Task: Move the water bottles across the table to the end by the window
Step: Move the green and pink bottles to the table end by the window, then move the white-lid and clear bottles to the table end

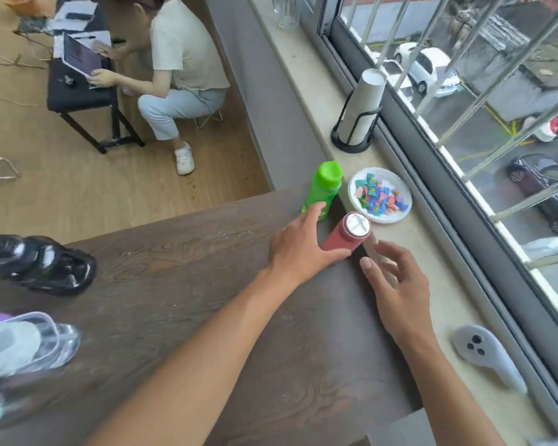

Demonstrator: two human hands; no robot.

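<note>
Dark wood-grain table (181,268), its far end butting against a pale window sill (306,101); barred window beyond, parked cars outside.

Landmark for all places: the red bottle (347,235).

Left hand (303,244): lies flat and spread, palm down on the table, just left of the red bottle. Thumb rests against the bottle's base; fingertips reach to the foot of the green bottle (323,189). No fingers wrap either bottle. Judged to be steadying or letting go of the pair, not carrying them.

Right hand (397,284): open, fingers loosely curled, holding nothing. Hovers just right of and nearer than the red bottle, apart from it, over the seam where table meets sill. Judged to be ready to catch or nudge.

Red bottle: upright, matte brick-red body, white-silver flat cap. Stands at the table's window end, close to the sill edge.

Green bottle: upright, translucent bright green body, solid green domed lid. Stands just beyond and left of the red bottle, at the table's far corner. Both are judged already at the window end, as the task asks.

Paper plate (397,217): on the sill, just beyond and right of the red bottle, holding small coloured wrapped pieces.

Paper cups (364,104): tilted stack in a black wire holder, on the sill well beyond the red bottle.

Grey controller (487,355): on the sill, nearer than the red bottle and to its right.

Black glossy device (39,262): on the table, well to the left of the red bottle.

Person (181,69): seated at a low black bench with a laptop, on the floor far beyond and left.
</note>
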